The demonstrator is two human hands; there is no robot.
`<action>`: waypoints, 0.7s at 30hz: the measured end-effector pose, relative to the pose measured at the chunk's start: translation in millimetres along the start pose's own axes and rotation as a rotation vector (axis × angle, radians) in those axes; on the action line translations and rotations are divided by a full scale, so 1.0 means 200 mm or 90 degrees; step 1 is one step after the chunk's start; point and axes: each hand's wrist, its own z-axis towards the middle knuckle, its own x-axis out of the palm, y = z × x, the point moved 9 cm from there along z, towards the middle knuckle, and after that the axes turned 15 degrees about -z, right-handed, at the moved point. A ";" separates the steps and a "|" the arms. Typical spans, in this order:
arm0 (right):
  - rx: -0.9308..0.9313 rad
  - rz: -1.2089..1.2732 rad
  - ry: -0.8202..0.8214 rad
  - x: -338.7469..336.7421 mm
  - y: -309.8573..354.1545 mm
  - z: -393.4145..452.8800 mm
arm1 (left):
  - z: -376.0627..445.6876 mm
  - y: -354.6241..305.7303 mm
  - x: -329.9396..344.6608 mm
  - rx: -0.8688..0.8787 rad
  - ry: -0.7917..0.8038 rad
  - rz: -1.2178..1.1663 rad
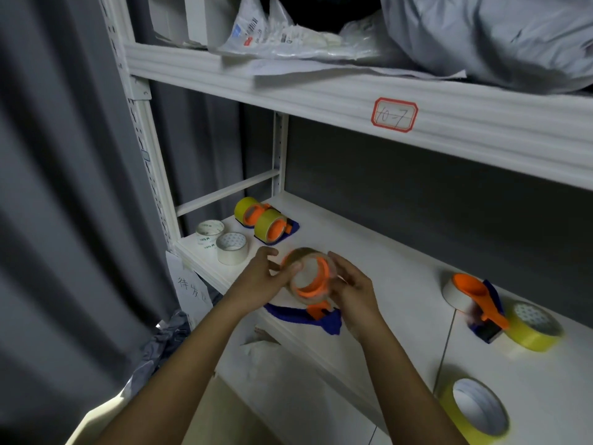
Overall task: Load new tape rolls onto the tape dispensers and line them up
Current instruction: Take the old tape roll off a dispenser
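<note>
A: Head view, item one?
B: We log both hands, left hand [256, 284] and right hand [351, 289], fingers curled around a clear tape roll [309, 277] on an orange dispenser [316, 308], above the shelf [385, 284].
A: Behind?
B: Two loaded dispensers [263, 223], far left.

Red-bordered label [394, 115] on front edge of upper shelf beam [288, 91], handwritten "10-7". Paper tag [192, 290] hanging off near-left corner of lower shelf [401, 277], handwritten Chinese, first character "待", the rest unclear. Far-left empty tape core [210, 232], inside printed "M&G" repeated, small and partly blurred. Plastic mailer bag [256, 30] on top shelf, barcode and printed stickers, too small to read.
</note>
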 end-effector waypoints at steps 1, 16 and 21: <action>0.027 0.049 -0.011 -0.01 -0.03 0.00 | -0.01 0.00 0.00 -0.013 0.015 0.008; 0.146 -0.069 0.131 0.34 -0.09 -0.12 | -0.13 0.14 0.08 -0.073 0.053 -0.300; 0.039 -0.099 0.200 0.47 -0.06 -0.13 | -0.16 0.22 -0.01 -0.175 -0.057 -0.338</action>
